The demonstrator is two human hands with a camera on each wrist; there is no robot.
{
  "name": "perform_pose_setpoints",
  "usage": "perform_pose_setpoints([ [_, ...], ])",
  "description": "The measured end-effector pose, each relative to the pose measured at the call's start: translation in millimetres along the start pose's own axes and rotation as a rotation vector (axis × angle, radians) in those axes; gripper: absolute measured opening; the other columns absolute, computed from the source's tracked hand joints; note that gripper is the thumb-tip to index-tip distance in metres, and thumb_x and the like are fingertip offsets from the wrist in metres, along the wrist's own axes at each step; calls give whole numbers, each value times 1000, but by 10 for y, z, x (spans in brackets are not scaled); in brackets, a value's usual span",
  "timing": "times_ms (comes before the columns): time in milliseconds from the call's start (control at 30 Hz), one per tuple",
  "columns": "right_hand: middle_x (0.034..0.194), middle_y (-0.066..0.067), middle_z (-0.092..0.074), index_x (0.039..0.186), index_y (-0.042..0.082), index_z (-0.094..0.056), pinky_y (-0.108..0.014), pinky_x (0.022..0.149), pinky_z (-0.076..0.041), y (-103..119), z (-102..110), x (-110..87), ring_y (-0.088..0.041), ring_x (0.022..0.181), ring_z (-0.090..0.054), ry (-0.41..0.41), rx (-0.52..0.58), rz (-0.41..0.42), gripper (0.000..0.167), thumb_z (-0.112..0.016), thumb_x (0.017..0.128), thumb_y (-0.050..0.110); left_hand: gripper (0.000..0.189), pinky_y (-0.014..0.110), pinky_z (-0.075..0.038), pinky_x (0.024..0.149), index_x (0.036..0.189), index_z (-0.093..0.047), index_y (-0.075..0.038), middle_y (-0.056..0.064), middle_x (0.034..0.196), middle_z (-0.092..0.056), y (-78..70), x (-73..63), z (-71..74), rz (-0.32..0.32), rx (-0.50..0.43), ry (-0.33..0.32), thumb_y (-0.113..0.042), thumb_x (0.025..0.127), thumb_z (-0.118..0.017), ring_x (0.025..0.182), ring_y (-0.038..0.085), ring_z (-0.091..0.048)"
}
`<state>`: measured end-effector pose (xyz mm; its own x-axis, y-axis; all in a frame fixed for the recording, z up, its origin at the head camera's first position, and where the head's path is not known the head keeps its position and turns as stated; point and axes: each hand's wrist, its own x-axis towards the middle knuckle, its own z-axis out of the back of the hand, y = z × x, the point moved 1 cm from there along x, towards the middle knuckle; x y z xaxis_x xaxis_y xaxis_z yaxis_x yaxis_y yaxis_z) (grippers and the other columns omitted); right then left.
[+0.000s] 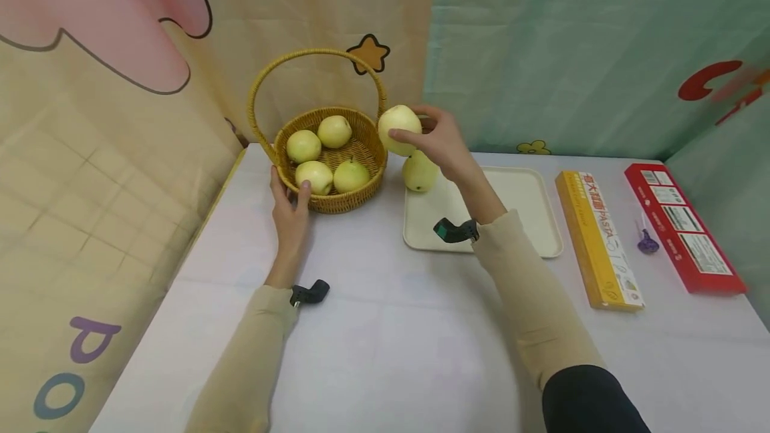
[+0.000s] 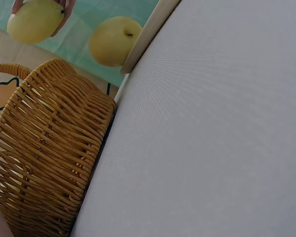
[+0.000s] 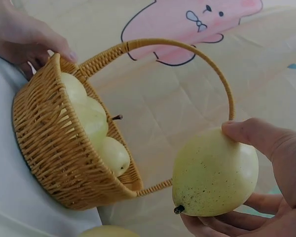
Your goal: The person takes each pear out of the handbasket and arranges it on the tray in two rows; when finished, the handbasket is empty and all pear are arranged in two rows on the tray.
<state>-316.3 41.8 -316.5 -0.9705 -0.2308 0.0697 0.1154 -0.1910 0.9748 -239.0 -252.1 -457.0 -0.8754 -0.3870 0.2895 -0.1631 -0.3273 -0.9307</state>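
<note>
A pale yellow-green pear (image 1: 400, 129) is held up between the thumb and fingers of my right hand (image 1: 442, 142), just right of the wicker basket (image 1: 339, 202). In the right wrist view this pear (image 3: 214, 175) shows brown specks and a short dark stem. My left hand (image 1: 291, 219) grips the near left side of the basket, its thumb over the rim. Inside the basket lie several similar pears (image 1: 333, 131), and its arched handle (image 1: 319, 52) stands upright. One more pear (image 1: 420, 172) rests at the back left of a cream tray (image 1: 487, 244), below the held one.
Right of the tray lies a yellow pasta box (image 1: 595, 239). Beyond it are a small purple item (image 1: 648, 242) and a red box (image 1: 686, 229). A printed curtain (image 1: 571, 52) hangs along the table's back edge. The table (image 1: 385, 353) has a white cover.
</note>
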Motion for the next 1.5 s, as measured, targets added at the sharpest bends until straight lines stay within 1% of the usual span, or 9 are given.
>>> perform_pose_setpoints([
  [100, 131, -14, -69, 144, 13, -62, -43, 97, -56, -83, 141, -94, -25, 114, -67, -53, 5, -5, 65, -87, 87, 34, 83, 43, -31, 128, 172, -9, -20, 0, 177, -18, 1, -6, 14, 7, 1, 1, -44, 108, -56, 158, 28, -32],
  [300, 132, -15, -69, 143, 11, -63, -40, 93, -56, -334, 424, -271, -23, 114, -66, -189, -61, -38, 67, -87, 87, 39, 83, 43, -31, 128, 172, -9, -18, 2, 177, -19, -12, -10, 54, 2, 5, -3, -42, 108, -57, 158, 27, -32],
  [533, 136, -19, -64, 146, 6, -61, -38, 90, -52, -631, 641, -339, -30, 123, -57, -302, -235, -150, 76, -84, 87, 48, 81, 41, -30, 128, 172, -10, -20, 0, 177, -19, 28, -13, 86, 9, 17, -18, -43, 109, -55, 158, 25, -32],
  [733, 141, -26, -57, 142, -4, -59, -53, 105, -47, -873, 752, -366, -41, 141, -39, -296, -401, -253, 82, -79, 89, 55, 81, 43, -30, 128, 172, -10, -22, 1, 176, -20, 43, -24, 83, 4, 9, -9, -44, 108, -55, 158, 26, -31],
  [833, 144, -28, -56, 139, -8, -58, -55, 108, -47, -970, 792, -376, -45, 141, -40, -304, -452, -273, 86, -76, 89, 59, 81, 44, -30, 128, 171, -9, -23, 1, 176, -20, 32, -18, 71, -4, 13, -1, -43, 108, -55, 158, 27, -32],
  [967, 140, -30, -57, 134, -12, -57, -55, 102, -50, -1032, 825, -373, -46, 130, -49, -316, -511, -266, 87, -71, 90, 62, 80, 44, -31, 128, 171, -10, -22, 2, 176, -21, 3, -8, 51, -8, 16, 2, -43, 108, -55, 157, 27, -33],
  [1100, 137, -31, -59, 134, -13, -57, -56, 101, -49, -1035, 842, -363, -47, 129, -49, -306, -543, -258, 88, -67, 93, 64, 80, 43, -31, 128, 171, -11, -22, 2, 176, -22, -27, -1, 36, -4, 14, 3, -43, 108, -56, 157, 27, -33],
  [1367, 146, -33, -55, 147, -13, -48, -61, 112, -43, -993, 893, -364, -52, 142, -37, -240, -559, -289, 91, -61, 98, 64, 81, 42, -30, 128, 171, -10, -22, 2, 176, -22, -34, 7, 8, 1, 25, 8, -44, 108, -56, 158, 26, -33],
  [1500, 145, -32, -57, 151, -10, -45, -60, 115, -41, -950, 900, -368, -53, 146, -34, -232, -546, -290, 91, -56, 100, 65, 82, 42, -30, 128, 171, -10, -21, 2, 176, -22, -17, -3, 1, 4, 28, 6, -44, 108, -56, 158, 25, -32],
])
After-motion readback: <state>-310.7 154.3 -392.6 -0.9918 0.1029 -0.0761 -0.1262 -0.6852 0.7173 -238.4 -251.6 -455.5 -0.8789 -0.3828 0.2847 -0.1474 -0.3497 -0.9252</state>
